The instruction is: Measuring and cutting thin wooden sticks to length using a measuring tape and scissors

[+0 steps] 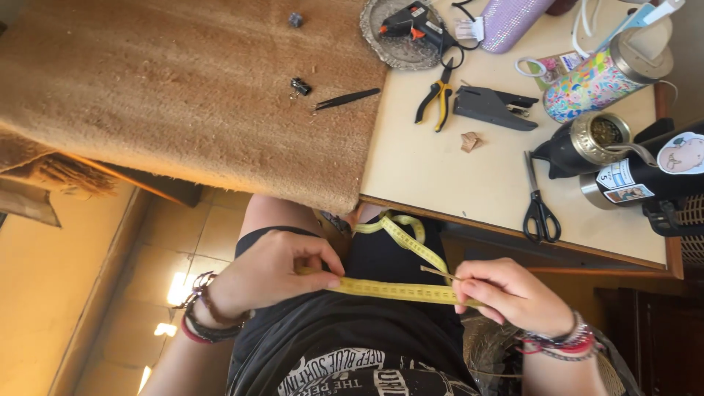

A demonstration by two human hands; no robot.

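Note:
A yellow measuring tape [400, 290] stretches across my lap between both hands. My left hand [271, 271] pinches its left end with thumb and fingers. My right hand [510, 293] pinches the tape's right part together with a thin brown strand [438, 273]. The rest of the tape [407, 235] loops up towards the table edge. I wear dark clothes and several bracelets on both wrists.
A brown fibre mat [191, 95] covers the table's left part, with black tweezers [346, 99] and a small clip [300, 87] on it. On the cream table [425, 169] lie pliers [438, 97], a stapler [493, 107], scissors [539, 205], a glue gun [412, 22] on a tray, and cups [605, 77].

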